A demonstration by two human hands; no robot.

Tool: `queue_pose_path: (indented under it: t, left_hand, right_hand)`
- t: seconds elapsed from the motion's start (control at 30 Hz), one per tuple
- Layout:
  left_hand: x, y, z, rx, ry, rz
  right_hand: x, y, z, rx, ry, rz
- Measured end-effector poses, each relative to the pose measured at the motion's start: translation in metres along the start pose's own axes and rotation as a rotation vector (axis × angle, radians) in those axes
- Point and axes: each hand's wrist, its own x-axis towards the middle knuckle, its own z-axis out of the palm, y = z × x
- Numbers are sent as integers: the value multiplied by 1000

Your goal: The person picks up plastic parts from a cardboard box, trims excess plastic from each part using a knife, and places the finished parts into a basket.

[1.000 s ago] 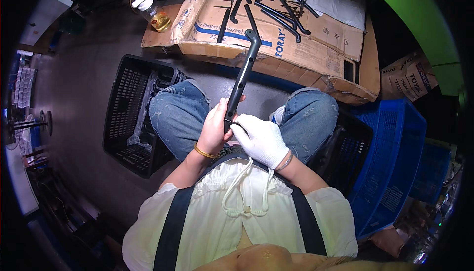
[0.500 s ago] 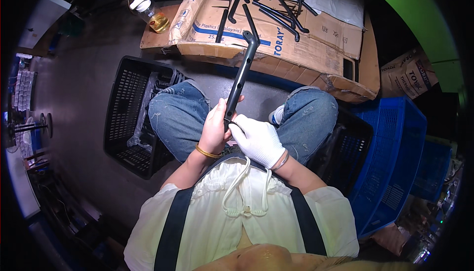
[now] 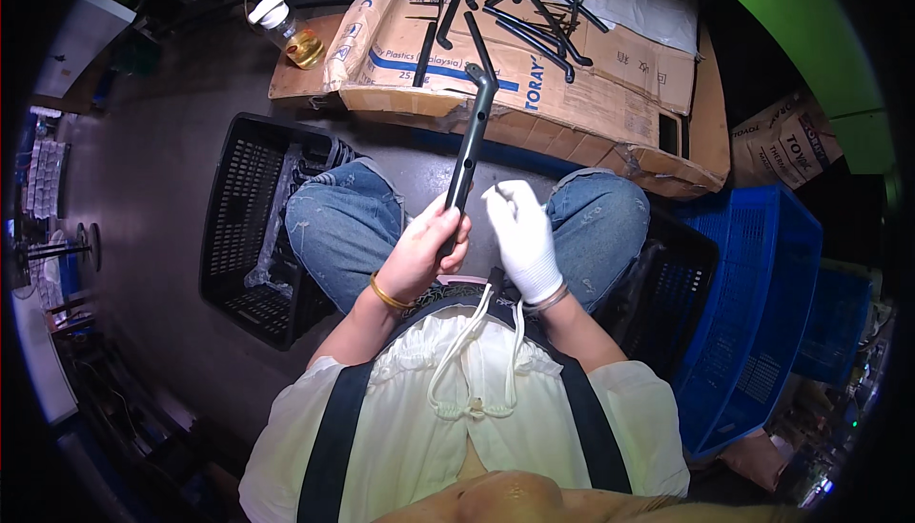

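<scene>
Black, stiff, likely light plastic rod [image 3: 467, 156] gripped low by left hand [image 3: 426, 254]; gloved right hand [image 3: 523, 237] open beside.

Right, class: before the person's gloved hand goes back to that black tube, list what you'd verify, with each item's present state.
1. Left hand grips the black tube: ok.
2. Right hand, in a white glove, is off the tube: ok.
3. What the gloved fingertips pinch: cannot tell.
4. Tube's bent top end stands apart from the cardboard: ok.
5. Black crate by the left knee within reach: ok, probably.
</scene>
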Motion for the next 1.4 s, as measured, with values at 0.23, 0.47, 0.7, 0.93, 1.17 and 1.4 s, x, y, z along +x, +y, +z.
queue_pose_path:
  t: [0.23, 0.47, 0.7, 0.93, 1.17, 1.4]
  left_hand:
    - [-9, 0, -17, 31, -196, 78]
    - [-10, 6, -17, -178, -207, 147]
    - [-10, 3, -12, -27, -20, 162]
    - [-12, 1, -11, 2, 42, 166]
    - [-13, 1, -10, 62, 67, 168]
    - [-13, 2, -4, 113, 98, 163]
  right_hand:
    - [5, -16, -14, -72, -121, 66]
    - [-24, -38, -10, -277, -348, -332]
    - [-26, -43, -2, -426, -344, -374]
    - [-26, -44, 0, -457, -367, -398]
    - [-26, -42, 1, -451, -365, -402]
    - [-25, -41, -1, -401, -408, -325]
